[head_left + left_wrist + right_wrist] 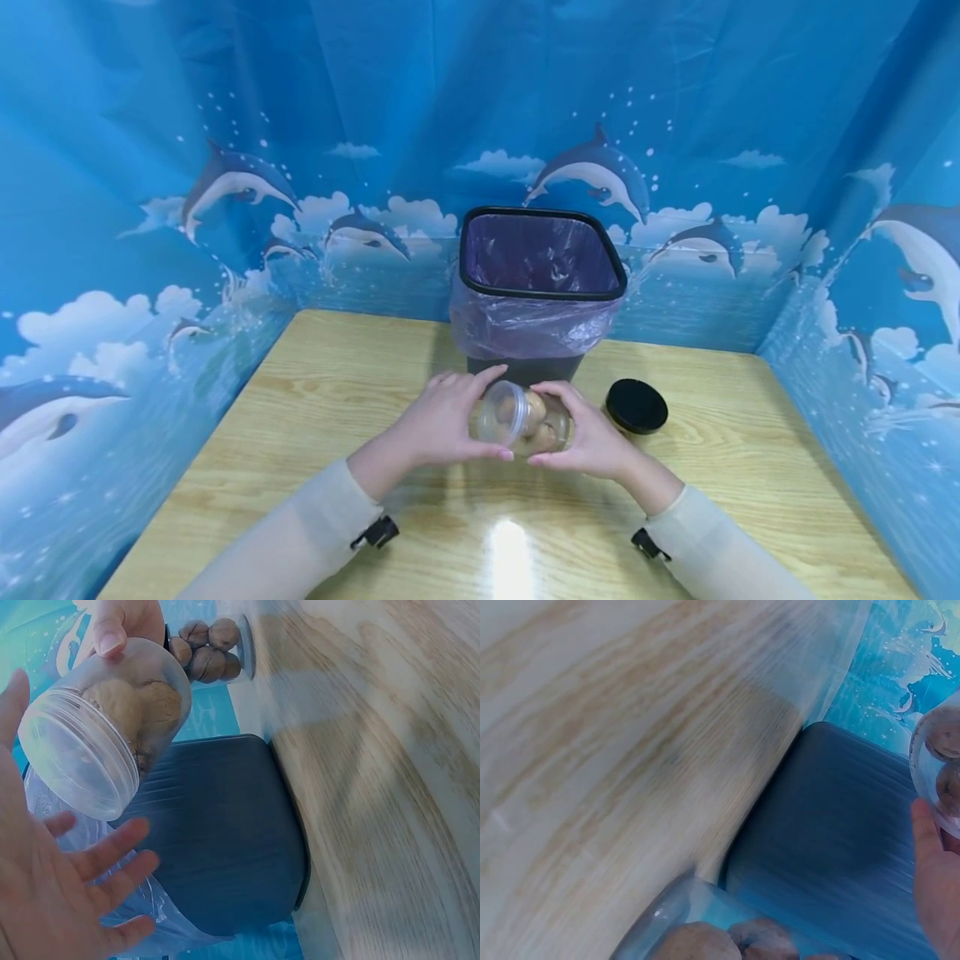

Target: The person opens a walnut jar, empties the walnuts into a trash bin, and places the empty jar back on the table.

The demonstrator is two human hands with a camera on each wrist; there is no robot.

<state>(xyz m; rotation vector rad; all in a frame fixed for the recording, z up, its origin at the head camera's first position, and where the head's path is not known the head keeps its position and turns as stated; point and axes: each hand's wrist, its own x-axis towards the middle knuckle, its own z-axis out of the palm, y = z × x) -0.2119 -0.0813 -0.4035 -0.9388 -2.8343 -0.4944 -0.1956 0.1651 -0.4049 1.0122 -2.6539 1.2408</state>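
My right hand (pixel 596 442) grips a clear plastic jar (pixel 517 421) around its base end. The jar lies tipped sideways in the air, its threaded mouth toward the left, with brown walnuts (pixel 135 712) inside. Beside that mouth is my left hand (pixel 442 425), thumb and fingers spread apart. In the left wrist view its fingers (pixel 112 855) stretch out near the jar's rim, holding nothing. A second clear jar of walnuts (pixel 210 652) with a black lid (pixel 637 406) stands on the table to the right of my right hand.
A dark bin (pixel 217 832) with a purple plastic liner (pixel 532 329) and a black rim ring (pixel 543 295) stands just beyond my hands on the wood-grain table (pixel 360 358). A blue dolphin-print curtain (pixel 420 100) surrounds the table at the back and sides.
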